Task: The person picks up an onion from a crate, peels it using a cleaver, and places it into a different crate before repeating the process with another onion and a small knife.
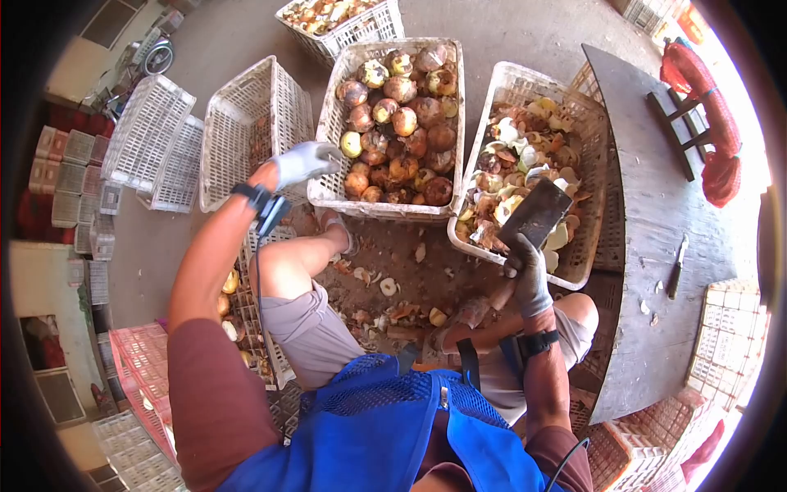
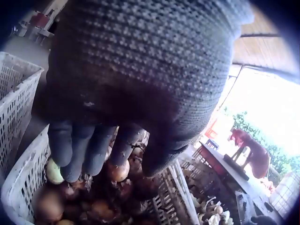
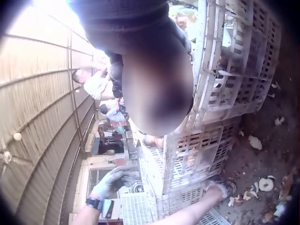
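My left hand (image 1: 305,162), in a grey-white glove, hovers over the left rim of a white plastic crate (image 1: 385,206) filled with brown-skinned onions (image 1: 384,111). Its fingers (image 2: 96,150) extend downward above the onions in the left wrist view, with nothing held. My gloved right hand (image 1: 531,283) grips a cleaver (image 1: 537,215) by its handle. The broad dark blade points up and away, over a second crate (image 1: 474,168) heaped with onion skins and trimmings (image 1: 525,156). A blurred patch covers much of the right hand's work in the right wrist view.
A nearly bare white crate (image 1: 215,123) stands left of the onions, and another crate (image 1: 361,37) of trimmings behind. At right, a grey board table (image 1: 656,328) bears a small knife (image 1: 679,266) and a red mesh sack (image 1: 713,115). Onion scraps (image 1: 388,287) litter the ground between my legs.
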`<state>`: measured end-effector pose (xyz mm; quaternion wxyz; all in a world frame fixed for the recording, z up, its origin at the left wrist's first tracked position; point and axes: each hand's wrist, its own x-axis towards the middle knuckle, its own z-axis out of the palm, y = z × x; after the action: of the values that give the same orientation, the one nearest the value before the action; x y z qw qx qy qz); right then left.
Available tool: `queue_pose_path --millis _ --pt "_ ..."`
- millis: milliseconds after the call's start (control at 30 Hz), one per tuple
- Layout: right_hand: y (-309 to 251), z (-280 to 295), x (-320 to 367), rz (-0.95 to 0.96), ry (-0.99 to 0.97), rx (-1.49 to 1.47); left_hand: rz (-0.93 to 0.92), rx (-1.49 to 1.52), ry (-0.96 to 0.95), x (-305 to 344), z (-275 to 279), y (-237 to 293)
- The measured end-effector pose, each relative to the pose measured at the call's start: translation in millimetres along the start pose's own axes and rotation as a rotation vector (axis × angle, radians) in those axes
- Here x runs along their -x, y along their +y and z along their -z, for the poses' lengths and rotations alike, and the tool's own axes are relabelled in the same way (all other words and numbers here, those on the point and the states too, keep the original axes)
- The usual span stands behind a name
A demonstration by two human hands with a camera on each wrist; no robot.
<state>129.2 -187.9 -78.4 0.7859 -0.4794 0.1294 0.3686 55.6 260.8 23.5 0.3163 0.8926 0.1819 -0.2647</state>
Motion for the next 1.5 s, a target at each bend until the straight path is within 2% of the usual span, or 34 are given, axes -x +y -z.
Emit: queue_pose_path --millis 33,167,200,300,333,367,467,500,567,600,700,733,867,1067,1200,1300,1333,1367,1433,1467,1500 --pt "-1 3 -4 -0.004 0.007 0.003 -0.139 -0.135 0.061 -31 -6 -20" --pt "8 22 -26 -0.066 0.011 -0.047 0.036 -0.241 -0.011 -109 -28 -37" --pt "7 18 -28 -0.081 0.032 -0.039 -0.037 -0.289 0.014 -145 -42 -76" --pt "5 7 -33 -0.088 0.033 0.046 0.038 -0.266 -0.031 -162 -59 -46" --pt "6 6 -34 -0.085 0.009 0.074 0.107 -0.117 -0.056 -178 -69 -50" --pt "8 5 -37 -0.056 -0.020 0.121 0.059 -0.132 -0.043 -193 -79 -54" --pt "1 -8 -33 -0.067 0.054 0.163 0.236 -0.045 -0.015 -220 -102 -39" --pt "4 -3 -35 -0.066 0.037 0.194 0.254 0.039 -0.063 -232 -108 -39" --pt "2 -4 -34 -0.075 0.066 0.182 0.202 -0.086 0.072 -258 -132 -48" --pt "2 -2 -34 -0.084 0.073 0.177 0.224 -0.087 0.015 -274 -141 -53" --pt "3 3 -36 -0.094 0.072 0.169 0.280 -0.233 -0.010 -275 -148 -30" --pt "2 3 -36 -0.091 0.060 0.173 0.252 -0.260 0.051 -273 -150 -29" --pt "-2 3 -35 -0.099 0.056 0.174 0.253 -0.290 -0.066 -264 -134 -28" --pt "-4 -2 -27 -0.092 0.066 0.132 0.091 -0.420 -0.211 -259 -138 -26" --pt "2 5 -35 -0.068 0.039 0.204 0.130 -0.433 -0.135 -263 -150 -30" --pt "0 3 -34 -0.095 0.048 0.192 0.020 -0.202 -0.088 -240 -135 -19" --pt "0 1 -33 -0.086 0.066 0.184 0.122 0.144 -0.119 -235 -134 -23" --pt "0 0 -33 -0.082 0.050 0.200 0.025 0.440 -0.300 -218 -117 -5" --pt "-3 -1 -31 -0.057 0.022 0.236 0.015 0.906 -0.387 -180 -98 30" --pt "0 1 -30 -0.030 0.036 0.284 -0.081 1.143 -0.415 -165 -98 44" --pt "4 1 -30 0.058 0.077 0.342 -0.085 1.261 -0.472 -147 -93 58"
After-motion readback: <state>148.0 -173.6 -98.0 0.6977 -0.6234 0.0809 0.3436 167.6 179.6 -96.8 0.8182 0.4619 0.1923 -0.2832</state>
